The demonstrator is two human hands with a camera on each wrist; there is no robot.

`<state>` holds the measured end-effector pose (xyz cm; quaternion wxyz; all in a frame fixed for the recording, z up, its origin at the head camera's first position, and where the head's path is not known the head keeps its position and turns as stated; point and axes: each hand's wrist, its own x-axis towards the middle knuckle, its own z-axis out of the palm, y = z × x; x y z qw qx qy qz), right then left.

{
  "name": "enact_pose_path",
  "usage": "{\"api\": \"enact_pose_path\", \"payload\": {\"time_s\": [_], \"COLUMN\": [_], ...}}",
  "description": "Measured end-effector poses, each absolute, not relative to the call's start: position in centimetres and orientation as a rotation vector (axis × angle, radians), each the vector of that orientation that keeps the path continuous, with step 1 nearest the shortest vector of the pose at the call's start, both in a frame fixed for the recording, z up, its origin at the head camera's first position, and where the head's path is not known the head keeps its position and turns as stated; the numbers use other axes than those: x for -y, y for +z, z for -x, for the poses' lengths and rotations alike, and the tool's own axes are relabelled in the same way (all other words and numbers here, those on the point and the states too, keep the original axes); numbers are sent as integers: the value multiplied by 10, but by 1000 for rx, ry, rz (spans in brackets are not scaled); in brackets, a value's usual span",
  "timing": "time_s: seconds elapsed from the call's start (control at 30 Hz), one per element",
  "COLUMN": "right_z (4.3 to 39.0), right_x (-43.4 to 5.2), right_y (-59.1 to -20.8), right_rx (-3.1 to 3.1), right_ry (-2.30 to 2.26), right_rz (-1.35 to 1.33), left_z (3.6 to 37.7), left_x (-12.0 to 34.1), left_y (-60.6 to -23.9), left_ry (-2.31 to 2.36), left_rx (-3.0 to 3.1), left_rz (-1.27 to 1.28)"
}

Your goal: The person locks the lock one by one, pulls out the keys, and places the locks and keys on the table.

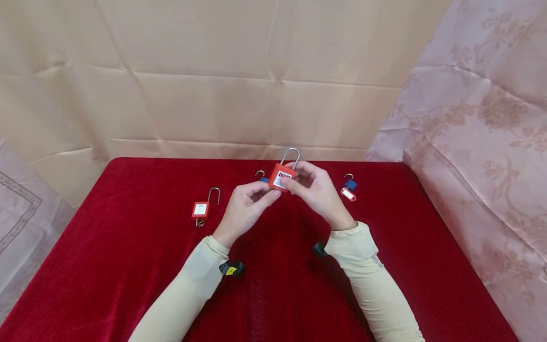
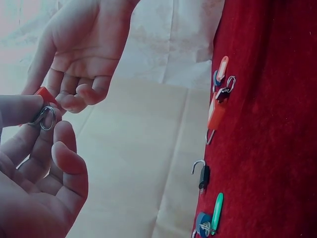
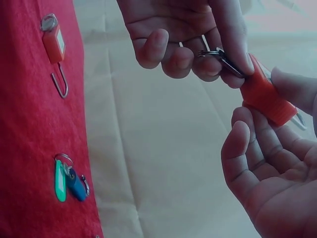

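Both hands are raised over the table around a red padlock (image 1: 283, 177) with a white label and a long steel shackle pointing up. My right hand (image 1: 317, 192) grips the padlock body, its thumb over the label. At the body's lower end, my left hand (image 1: 245, 209) pinches a metal key between thumb and fingers. A key ring (image 2: 48, 118) hangs from that key in the left wrist view. The key (image 3: 229, 63) meets the padlock's bottom in the right wrist view. The right hand's remaining fingers are partly hidden behind the padlock in the head view.
A second red padlock (image 1: 200, 209), its shackle raised open, lies left on the red cloth (image 1: 273, 285). Blue padlocks lie behind the hands (image 1: 264, 180) and at right (image 1: 351, 184), the latter with a red tag (image 1: 348, 194). The left wrist view adds a black padlock (image 2: 204, 177) and a green tag (image 2: 217, 212).
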<state>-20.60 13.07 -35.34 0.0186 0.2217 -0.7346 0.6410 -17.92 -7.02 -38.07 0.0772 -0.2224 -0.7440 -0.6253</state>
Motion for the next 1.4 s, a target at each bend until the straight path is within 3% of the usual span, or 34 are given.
{"api": "enact_pose_path", "payload": {"time_s": [1.4], "right_z": [211], "right_x": [-150], "right_y": [-346], "right_rx": [2127], "right_ry": [2107], "right_rz": [-519], "left_z": [178], "left_x": [71], "left_y": [-381], "left_ry": [-1874], "left_rx": [2270], "left_rz": [654]}}
